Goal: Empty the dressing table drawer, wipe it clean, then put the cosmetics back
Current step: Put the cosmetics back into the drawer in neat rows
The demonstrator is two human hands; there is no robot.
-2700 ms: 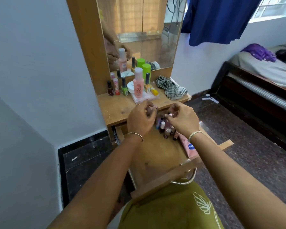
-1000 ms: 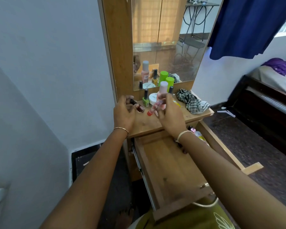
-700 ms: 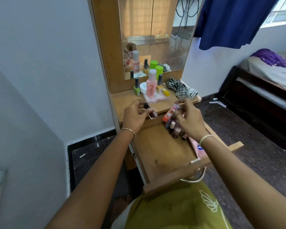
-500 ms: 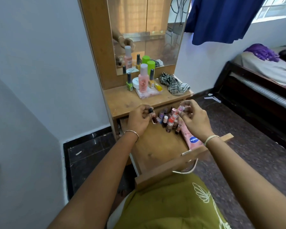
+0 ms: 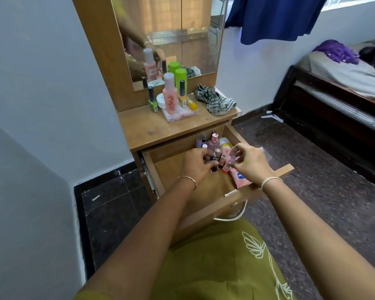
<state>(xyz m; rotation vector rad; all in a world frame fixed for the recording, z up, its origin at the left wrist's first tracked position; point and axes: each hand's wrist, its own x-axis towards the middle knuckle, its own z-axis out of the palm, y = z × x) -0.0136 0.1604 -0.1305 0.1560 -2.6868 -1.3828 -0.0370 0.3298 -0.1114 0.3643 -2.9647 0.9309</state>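
Since 1.0 s ago both hands were brought off the wooden tabletop [image 5: 143,128] and down into the open wooden drawer [image 5: 171,167], at its back-right corner. A small dark-red glass nail-polish bottle [image 5: 214,169] was gripped under the curled fingers of the left hand [image 5: 198,164], at the cluster of small cosmetic bottles [image 5: 212,144]. A small pink bottle [image 5: 226,167] was pinched between thumb and fingertips of the right hand [image 5: 250,162], just beside a pink squeeze tube [image 5: 239,179]. Whether either bottle was seated on the drawer floor could not be told. The bottles were judged light, rigid, smooth and breakable, and easily toppled, so best taken at the cap or narrow body and set upright. A tall pink plastic bottle [image 5: 170,97] was left on the tabletop, so restocking was judged unfinished.
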